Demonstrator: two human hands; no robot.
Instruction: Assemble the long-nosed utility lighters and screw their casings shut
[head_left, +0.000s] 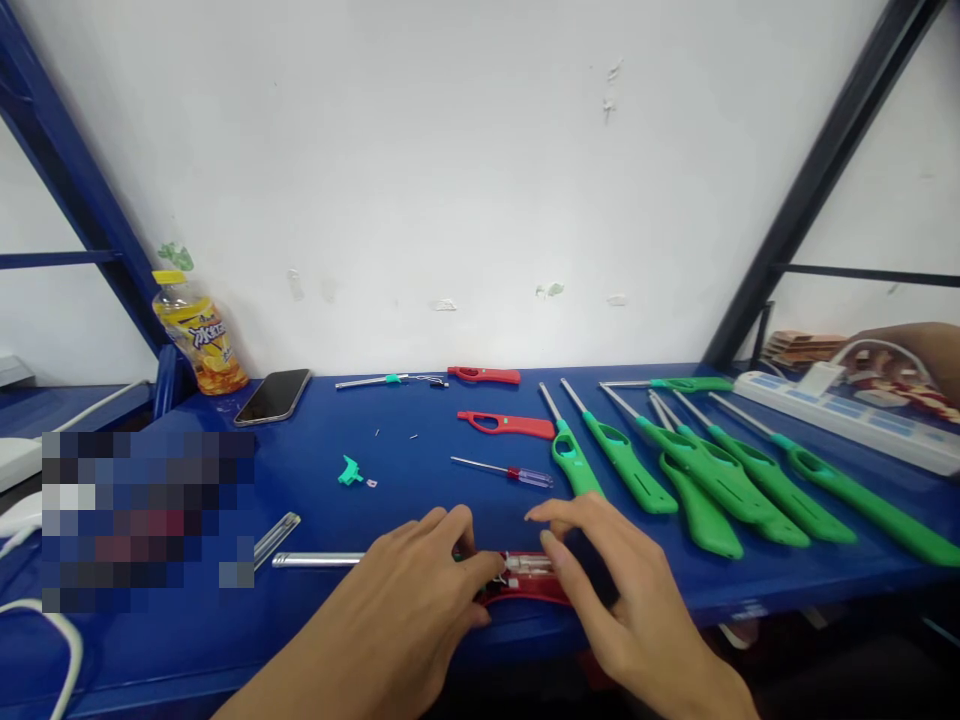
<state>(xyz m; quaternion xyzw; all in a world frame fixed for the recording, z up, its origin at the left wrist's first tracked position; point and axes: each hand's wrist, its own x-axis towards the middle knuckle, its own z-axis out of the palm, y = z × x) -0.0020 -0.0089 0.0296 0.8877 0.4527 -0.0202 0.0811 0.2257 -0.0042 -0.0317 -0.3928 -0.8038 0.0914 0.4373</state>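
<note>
A red gas lighter [536, 590] lies at the front edge of the blue table with its inside exposed; a clear part and thin wires show in it. My left hand [412, 585] is closed around its middle, thumb and fingers at the wires. The lighter's metal tube [315, 560] sticks out to the left under that hand. Over the right end hovers my right hand [630, 585], thumb and forefinger apart, with nothing visible between them. Beyond the hands lie a screwdriver [532, 477] with a clear handle and a small green trigger piece [349, 471].
Several green lighters [630, 470] lie on the right, by a white power strip [847, 415]. Behind are two red shells [506, 425] and a metal tube with wires [367, 381]. A phone [274, 396], a drink bottle [199, 335] and a clear piece [277, 538] are on the left.
</note>
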